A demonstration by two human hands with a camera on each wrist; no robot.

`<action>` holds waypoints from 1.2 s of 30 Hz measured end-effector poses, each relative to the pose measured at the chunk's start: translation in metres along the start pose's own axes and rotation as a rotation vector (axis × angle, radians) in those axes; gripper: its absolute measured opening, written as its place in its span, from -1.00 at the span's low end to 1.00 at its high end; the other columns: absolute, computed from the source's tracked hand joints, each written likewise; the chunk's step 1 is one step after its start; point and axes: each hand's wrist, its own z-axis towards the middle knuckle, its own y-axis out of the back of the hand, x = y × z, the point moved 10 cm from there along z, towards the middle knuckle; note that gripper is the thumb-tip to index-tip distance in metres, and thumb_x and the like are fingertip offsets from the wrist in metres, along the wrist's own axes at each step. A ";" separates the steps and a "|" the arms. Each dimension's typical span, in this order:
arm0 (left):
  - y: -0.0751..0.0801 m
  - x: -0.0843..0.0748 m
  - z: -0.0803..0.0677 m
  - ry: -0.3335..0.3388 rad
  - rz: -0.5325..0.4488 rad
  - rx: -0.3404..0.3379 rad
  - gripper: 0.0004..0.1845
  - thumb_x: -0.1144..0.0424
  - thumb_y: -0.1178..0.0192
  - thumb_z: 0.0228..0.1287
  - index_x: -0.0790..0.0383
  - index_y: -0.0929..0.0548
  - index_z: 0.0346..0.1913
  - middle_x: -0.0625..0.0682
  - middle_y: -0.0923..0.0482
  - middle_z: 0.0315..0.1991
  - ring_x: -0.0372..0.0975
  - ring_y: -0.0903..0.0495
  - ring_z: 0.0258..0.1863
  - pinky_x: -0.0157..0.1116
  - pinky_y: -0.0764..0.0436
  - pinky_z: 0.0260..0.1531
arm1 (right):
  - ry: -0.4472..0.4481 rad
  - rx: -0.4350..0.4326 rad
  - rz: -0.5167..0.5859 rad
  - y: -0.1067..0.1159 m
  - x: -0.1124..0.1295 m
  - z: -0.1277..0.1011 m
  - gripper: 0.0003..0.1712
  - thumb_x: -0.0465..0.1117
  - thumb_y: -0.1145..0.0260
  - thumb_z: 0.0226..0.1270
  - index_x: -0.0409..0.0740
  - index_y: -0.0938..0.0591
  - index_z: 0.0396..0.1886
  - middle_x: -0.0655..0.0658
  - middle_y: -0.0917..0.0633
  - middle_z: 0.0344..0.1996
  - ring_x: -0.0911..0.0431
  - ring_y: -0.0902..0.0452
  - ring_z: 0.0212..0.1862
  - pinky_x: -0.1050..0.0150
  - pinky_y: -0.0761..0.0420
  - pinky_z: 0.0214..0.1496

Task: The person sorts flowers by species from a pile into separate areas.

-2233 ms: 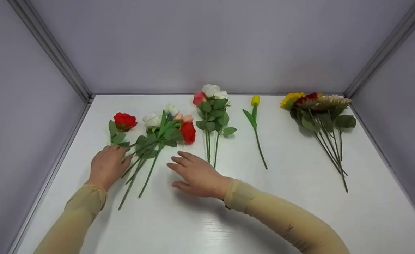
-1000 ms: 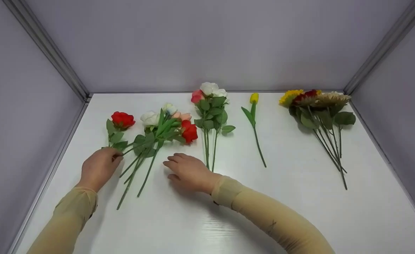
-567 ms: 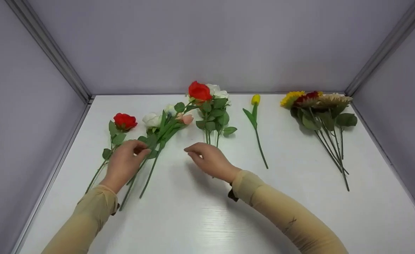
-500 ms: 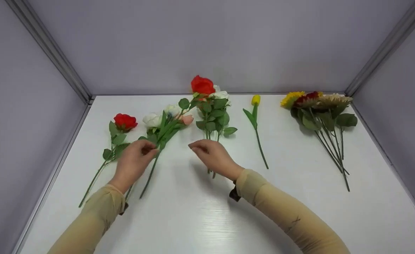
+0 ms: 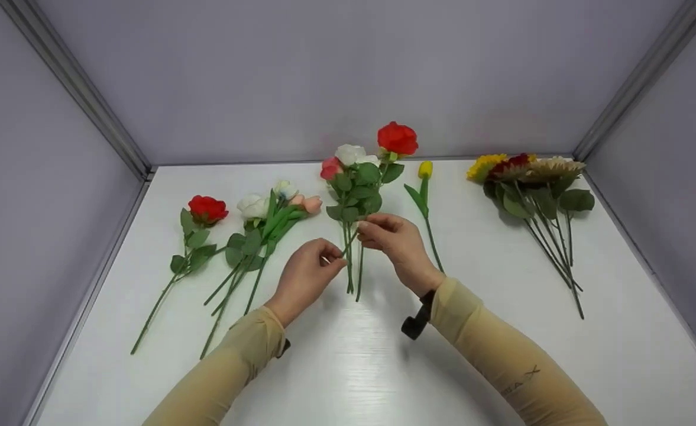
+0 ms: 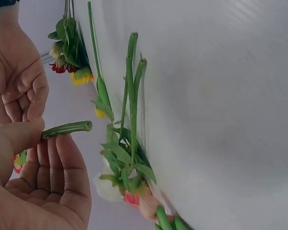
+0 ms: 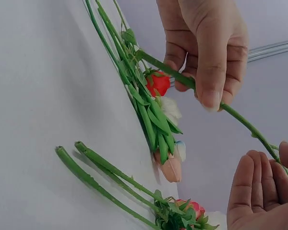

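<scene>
A long-stemmed red rose [image 5: 397,139] is raised over the middle bunch of white and pink roses [image 5: 362,192], its bloom to the right of theirs. Near the lower end of its stem, my left hand [image 5: 307,269] pinches it between thumb and fingers; the cut stem end [image 6: 67,129] sticks out in the left wrist view. Higher up, just below the leaves, my right hand [image 5: 401,245] has the stem between thumb and fingertips. In the right wrist view the stem [image 7: 249,127] runs from the left hand [image 7: 209,52] to the right hand [image 7: 266,196].
Another red rose [image 5: 208,209] lies at the left, beside a mixed pile of white flowers and pink tulips [image 5: 274,222]. Right of the middle bunch lies a yellow tulip [image 5: 425,171]. Sunflower-like blooms [image 5: 528,171] lie at the far right. Grey walls [image 5: 359,77] enclose the white table [image 5: 501,331].
My left hand has lifted the red rose from the left pile and carried it right, over the middle bunch. My right hand has moved right and up to the rose's stem.
</scene>
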 end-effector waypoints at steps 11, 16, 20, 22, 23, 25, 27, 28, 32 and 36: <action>-0.043 -0.004 -0.005 0.011 -0.126 0.132 -0.81 0.15 -0.32 0.43 0.11 -0.69 0.00 -0.09 -0.65 -0.19 -0.24 -0.63 -0.19 -0.20 -0.64 -0.18 | -0.061 -0.090 -0.037 0.029 -0.012 -0.003 -0.68 -0.23 -0.41 0.41 -0.40 -0.64 -0.02 -0.28 -0.71 -0.17 -0.01 -0.70 -0.24 0.11 -0.73 -0.05; -0.051 -0.003 -0.008 0.013 -0.132 0.177 -0.75 0.19 -0.31 0.43 0.20 -0.72 0.07 -0.10 -0.69 -0.16 -0.23 -0.65 -0.14 -0.18 -0.65 -0.09 | -0.072 -0.110 -0.043 0.038 -0.015 -0.003 -0.69 -0.26 -0.39 0.41 -0.42 -0.64 0.00 -0.33 -0.72 -0.13 0.00 -0.71 -0.26 0.13 -0.74 -0.08; -0.054 -0.002 -0.007 0.028 -0.130 0.178 -0.77 0.20 -0.32 0.42 0.22 -0.72 0.03 -0.08 -0.69 -0.16 -0.22 -0.64 -0.15 -0.18 -0.65 -0.11 | -0.087 -0.118 -0.047 0.038 -0.019 -0.004 -0.76 -0.27 -0.36 0.41 -0.35 -0.67 -0.04 -0.39 -0.70 -0.12 0.00 -0.71 -0.27 0.13 -0.75 -0.09; -0.055 -0.001 -0.007 0.043 -0.146 0.180 -0.79 0.21 -0.32 0.41 0.21 -0.71 0.00 -0.06 -0.68 -0.16 -0.21 -0.65 -0.17 -0.19 -0.66 -0.15 | -0.096 -0.117 -0.039 0.037 -0.021 -0.005 -0.76 -0.29 -0.36 0.41 -0.34 -0.66 -0.02 -0.41 -0.68 -0.10 -0.02 -0.71 -0.26 0.11 -0.75 -0.09; -0.056 -0.001 -0.007 0.048 -0.155 0.181 -0.80 0.21 -0.32 0.41 0.21 -0.71 -0.01 -0.04 -0.68 -0.16 -0.21 -0.65 -0.19 -0.20 -0.67 -0.18 | -0.099 -0.112 -0.041 0.035 -0.022 -0.005 -0.75 -0.29 -0.36 0.41 -0.34 -0.66 0.00 -0.41 -0.67 -0.09 -0.03 -0.71 -0.24 0.11 -0.74 -0.09; -0.059 0.000 -0.006 0.058 -0.176 0.184 -0.82 0.22 -0.33 0.40 0.20 -0.69 -0.03 -0.03 -0.67 -0.17 -0.21 -0.65 -0.22 -0.22 -0.68 -0.24 | -0.100 -0.104 -0.047 0.033 -0.024 -0.006 -0.68 -0.28 -0.36 0.41 -0.38 -0.63 0.07 -0.38 -0.66 -0.08 -0.05 -0.71 -0.20 0.10 -0.74 -0.07; -0.061 0.002 -0.006 0.068 -0.198 0.189 -0.82 0.23 -0.33 0.40 0.22 -0.68 -0.03 -0.01 -0.66 -0.17 -0.21 -0.66 -0.26 -0.23 -0.69 -0.29 | -0.099 -0.098 -0.057 0.032 -0.026 -0.005 -0.60 -0.29 -0.37 0.41 -0.41 -0.58 0.15 -0.33 -0.65 -0.07 -0.06 -0.71 -0.16 0.09 -0.74 -0.05; -0.062 0.002 -0.006 0.070 -0.206 0.190 -0.81 0.23 -0.33 0.40 0.24 -0.68 -0.03 0.00 -0.66 -0.17 -0.21 -0.66 -0.28 -0.23 -0.69 -0.30 | -0.097 -0.098 -0.066 0.031 -0.027 -0.005 -0.57 -0.29 -0.38 0.41 -0.42 -0.57 0.18 -0.31 -0.66 -0.08 -0.07 -0.71 -0.14 0.09 -0.74 -0.04; -0.064 0.005 -0.005 0.067 -0.216 0.188 -0.75 0.23 -0.33 0.41 0.30 -0.67 0.03 0.00 -0.66 -0.17 -0.22 -0.67 -0.30 -0.24 -0.70 -0.32 | -0.089 -0.104 -0.094 0.032 -0.029 0.001 -0.51 -0.30 -0.38 0.40 -0.44 -0.54 0.23 -0.31 -0.67 -0.10 -0.08 -0.72 -0.12 0.08 -0.74 -0.04; -0.062 0.008 -0.004 0.060 -0.186 0.185 -0.71 0.22 -0.32 0.42 0.27 -0.68 0.09 -0.02 -0.66 -0.17 -0.23 -0.68 -0.29 -0.23 -0.69 -0.30 | -0.095 -0.106 -0.138 0.032 -0.032 0.012 -0.54 -0.33 -0.36 0.41 -0.46 -0.55 0.22 -0.30 -0.68 -0.12 -0.05 -0.72 -0.15 0.12 -0.75 -0.09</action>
